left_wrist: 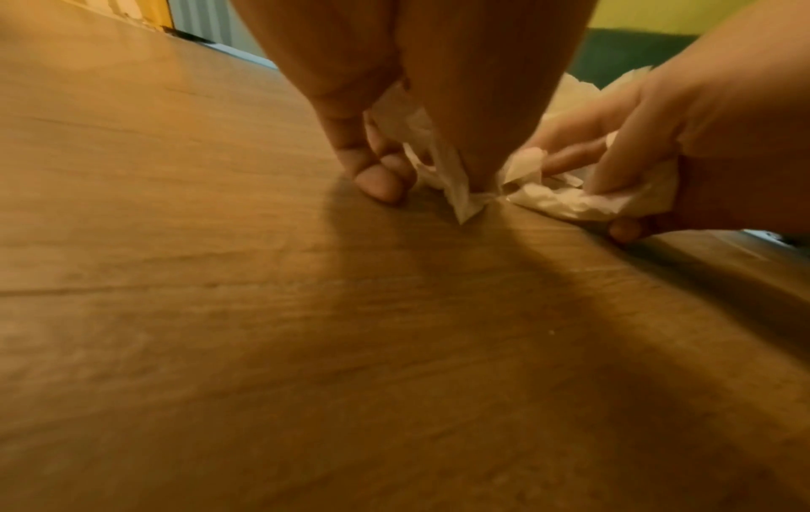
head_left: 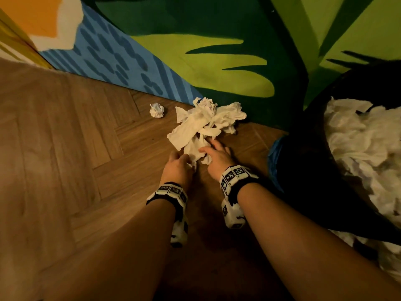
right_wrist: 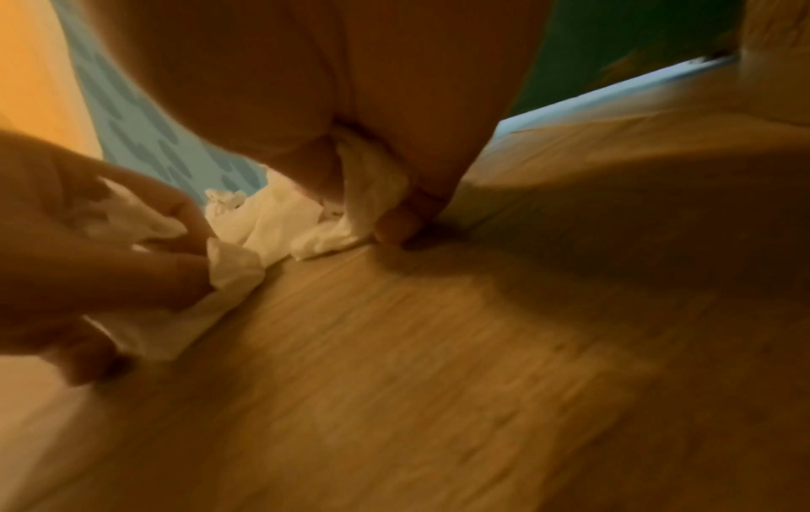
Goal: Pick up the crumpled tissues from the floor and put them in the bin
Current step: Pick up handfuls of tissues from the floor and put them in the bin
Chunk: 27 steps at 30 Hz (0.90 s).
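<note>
The left hand (head_left: 178, 165) and right hand (head_left: 217, 155) each pinch the white crumpled tissue pile (head_left: 206, 122). Squeeze it tight; the dark round bin (head_left: 303, 170) waits at three o'clock.

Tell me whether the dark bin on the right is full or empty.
Nearly full. The dark round bin holds a mound of crumpled white tissues reaching about rim level; more white tissue shows beside it.

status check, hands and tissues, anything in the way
Left hand pinching tissue at near edge of the pile. Right hand gripping tissue too. One ball loose by the wall. Bin at right, path clear.
</note>
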Tool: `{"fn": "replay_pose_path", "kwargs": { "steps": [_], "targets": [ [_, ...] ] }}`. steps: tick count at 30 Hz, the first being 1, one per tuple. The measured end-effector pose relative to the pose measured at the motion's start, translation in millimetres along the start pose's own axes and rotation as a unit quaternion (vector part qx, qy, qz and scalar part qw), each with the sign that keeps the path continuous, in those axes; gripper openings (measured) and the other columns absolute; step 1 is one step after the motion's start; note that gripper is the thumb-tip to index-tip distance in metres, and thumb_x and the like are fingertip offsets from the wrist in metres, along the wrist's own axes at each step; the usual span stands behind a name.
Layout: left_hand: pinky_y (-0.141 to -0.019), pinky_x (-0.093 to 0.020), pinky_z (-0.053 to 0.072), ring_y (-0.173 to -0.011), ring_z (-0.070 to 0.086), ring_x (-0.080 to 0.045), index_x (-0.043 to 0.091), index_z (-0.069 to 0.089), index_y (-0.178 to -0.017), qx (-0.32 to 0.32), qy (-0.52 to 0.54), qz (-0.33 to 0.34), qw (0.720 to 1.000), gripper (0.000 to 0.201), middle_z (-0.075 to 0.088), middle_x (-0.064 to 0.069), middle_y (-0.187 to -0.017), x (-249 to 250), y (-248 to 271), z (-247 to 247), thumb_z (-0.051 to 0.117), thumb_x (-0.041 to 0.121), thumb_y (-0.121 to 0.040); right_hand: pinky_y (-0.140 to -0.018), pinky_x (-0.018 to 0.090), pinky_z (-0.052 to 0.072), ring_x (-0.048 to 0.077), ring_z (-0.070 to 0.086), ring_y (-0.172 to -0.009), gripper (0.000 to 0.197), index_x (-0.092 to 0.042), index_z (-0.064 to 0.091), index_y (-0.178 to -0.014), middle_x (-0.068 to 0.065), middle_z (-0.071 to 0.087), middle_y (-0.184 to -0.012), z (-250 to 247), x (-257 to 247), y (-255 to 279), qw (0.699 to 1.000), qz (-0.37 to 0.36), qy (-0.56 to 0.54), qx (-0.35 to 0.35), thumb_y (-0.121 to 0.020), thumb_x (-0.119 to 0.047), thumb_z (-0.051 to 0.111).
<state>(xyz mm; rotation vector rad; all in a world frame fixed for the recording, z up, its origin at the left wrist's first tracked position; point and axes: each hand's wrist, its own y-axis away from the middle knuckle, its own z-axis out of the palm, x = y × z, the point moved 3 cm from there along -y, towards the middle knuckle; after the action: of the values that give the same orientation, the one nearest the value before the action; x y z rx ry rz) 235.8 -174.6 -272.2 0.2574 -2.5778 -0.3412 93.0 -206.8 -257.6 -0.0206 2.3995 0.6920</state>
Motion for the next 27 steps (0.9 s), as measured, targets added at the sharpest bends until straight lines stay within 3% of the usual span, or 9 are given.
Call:
{"fn": "replay_pose_path", "kwargs": {
  "steps": [3, 6, 8, 12, 16, 20, 22, 25, 27],
  "targets": [
    [-0.087, -0.026, 0.042, -0.107, 0.058, -0.025, 0.015, 0.064, -0.115, -0.007, 0.019, 0.026, 0.999, 0.028, 0.048, -0.003, -0.130, 1.9, 3.9, -0.8, 0.064, 0.027, -0.089, -0.106, 0.030, 0.034, 0.024, 0.038, -0.131, 0.054, -0.018, 0.061, -0.128, -0.003, 0.044, -0.144, -5.1, -4.3, 3.9, 0.998, -0.012, -0.050, 0.040, -0.089, 0.010, 0.038],
    [-0.079, -0.030, 0.048, -0.098, 0.061, -0.028, 0.018, 0.058, -0.113, -0.019, 0.038, -0.029, 0.999, 0.025, 0.061, -0.004, -0.104, 2.0, 7.4, -6.2, 0.061, 0.026, -0.089, -0.079, 0.024, 0.043, 0.020, 0.059, -0.103, 0.031, -0.019, 0.071, -0.097, 0.003, 0.063, -0.117, -18.3, -0.1, 14.0, 0.979, 0.038, -0.155, 0.127, -0.094, -0.003, 0.045],
    [-0.074, -0.033, 0.050, -0.093, 0.063, -0.031, 0.021, 0.052, -0.114, -0.018, 0.080, -0.071, 0.994, 0.024, 0.061, -0.004, -0.093, 2.9, 11.3, -10.4, 0.056, 0.021, -0.091, -0.063, 0.023, 0.041, 0.020, 0.060, -0.080, 0.019, -0.021, 0.069, -0.089, 0.006, 0.068, -0.097, -26.8, 4.1, 20.4, 0.972, 0.053, -0.181, 0.143, -0.094, -0.014, 0.052],
    [-0.088, -0.038, 0.050, -0.108, 0.060, -0.033, 0.020, 0.046, -0.131, -0.025, 0.103, -0.082, 0.991, 0.041, 0.061, -0.015, -0.120, 18.1, 21.5, -13.1, 0.055, 0.022, -0.092, -0.048, 0.017, 0.034, 0.012, 0.054, -0.063, 0.011, -0.025, 0.061, -0.076, -0.001, 0.061, -0.074, -44.1, 6.5, 45.2, 0.957, 0.055, -0.224, 0.175, -0.086, -0.025, 0.064],
    [-0.090, -0.037, 0.049, -0.110, 0.060, -0.032, 0.011, 0.059, -0.120, -0.022, 0.078, -0.063, 0.995, 0.043, 0.063, -0.014, -0.120, 36.4, 30.7, -18.0, 0.066, 0.037, -0.087, -0.050, 0.023, 0.038, 0.013, 0.045, -0.056, 0.033, -0.022, 0.046, -0.065, -0.001, 0.053, -0.066, -54.2, -3.8, 75.2, 0.964, 0.008, -0.190, 0.186, -0.080, -0.024, 0.075],
    [-0.069, -0.032, 0.046, -0.089, 0.064, -0.033, 0.010, 0.064, -0.085, -0.001, 0.053, -0.039, 0.998, 0.017, 0.069, -0.016, -0.098, 50.8, 44.5, -38.0, 0.062, 0.027, -0.089, -0.049, 0.026, 0.037, 0.016, 0.041, -0.054, 0.035, -0.019, 0.035, -0.060, 0.002, 0.046, -0.063, -63.8, -22.3, 108.4, 0.973, -0.065, -0.104, 0.195, -0.083, -0.004, 0.059],
    [-0.077, -0.034, 0.051, -0.093, 0.063, -0.032, 0.008, 0.067, -0.096, 0.017, 0.068, -0.033, 0.997, 0.017, 0.068, -0.015, -0.105, 55.2, 53.5, -50.7, 0.061, 0.020, -0.086, -0.048, 0.023, 0.038, 0.013, 0.043, -0.055, 0.032, -0.020, 0.036, -0.062, -0.001, 0.047, -0.067, -72.3, -32.9, 124.3, 0.972, -0.093, -0.098, 0.193, -0.080, 0.001, 0.052],
    [-0.094, -0.036, 0.048, -0.112, 0.058, -0.034, 0.009, 0.070, -0.103, 0.077, 0.141, -0.011, 0.987, 0.021, 0.065, -0.015, -0.116, 60.5, 67.3, -70.9, 0.058, 0.013, -0.087, -0.068, 0.032, 0.050, 0.022, 0.057, -0.077, 0.038, -0.024, 0.038, -0.063, 0.004, 0.049, -0.087, -89.9, -51.6, 146.9, 0.960, -0.159, -0.098, 0.206, -0.079, 0.010, 0.048],
    [-0.086, -0.032, 0.048, -0.106, 0.062, -0.030, 0.015, 0.068, -0.092, 0.103, 0.201, -0.029, 0.974, 0.017, 0.069, -0.008, -0.103, 62.2, 73.4, -81.7, 0.054, 0.007, -0.087, -0.078, 0.037, 0.053, 0.028, 0.060, -0.085, 0.036, -0.020, 0.045, -0.071, 0.008, 0.046, -0.103, -104.8, -64.2, 162.4, 0.948, -0.202, -0.108, 0.223, -0.079, 0.015, 0.044]
  ]
}}
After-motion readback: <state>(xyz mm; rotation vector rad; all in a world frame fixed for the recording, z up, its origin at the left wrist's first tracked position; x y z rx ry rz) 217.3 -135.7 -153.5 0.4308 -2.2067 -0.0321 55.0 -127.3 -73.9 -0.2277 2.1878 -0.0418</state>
